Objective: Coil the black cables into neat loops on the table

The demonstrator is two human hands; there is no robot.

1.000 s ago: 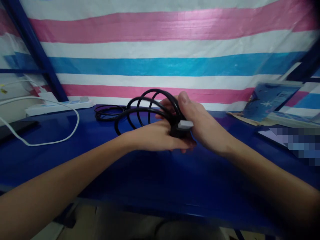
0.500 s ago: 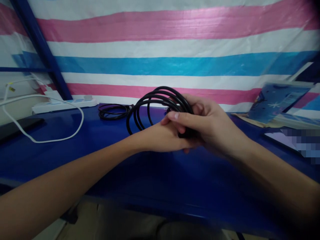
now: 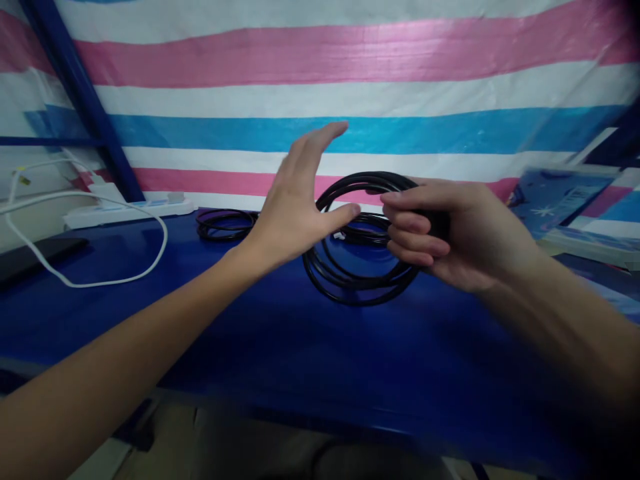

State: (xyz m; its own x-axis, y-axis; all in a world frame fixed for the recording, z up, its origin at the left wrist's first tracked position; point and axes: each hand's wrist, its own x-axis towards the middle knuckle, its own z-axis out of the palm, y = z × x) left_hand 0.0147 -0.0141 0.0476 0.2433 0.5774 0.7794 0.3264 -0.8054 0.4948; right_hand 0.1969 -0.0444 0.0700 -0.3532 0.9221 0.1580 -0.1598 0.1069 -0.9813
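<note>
A coil of black cable [image 3: 350,287] hangs upright just above the blue table [image 3: 310,360], its loops gathered at the right side. My right hand [image 3: 450,230] is closed round that side of the coil. My left hand [image 3: 295,193] is lifted beside the coil's left edge, fingers stretched upward and thumb pointing toward the loops, holding nothing. More of the black cable [image 3: 225,223] lies in a flat loop on the table behind my left wrist.
A white power strip [image 3: 125,210] and a white cord [image 3: 100,280] lie at the back left. Blue boxes [image 3: 565,200] stand at the right. A striped pink, white and blue sheet [image 3: 350,87] hangs behind the table.
My left hand has let go of the coil and risen open. My right hand has shifted right, carrying the coil, which now hangs as a ring facing me.
</note>
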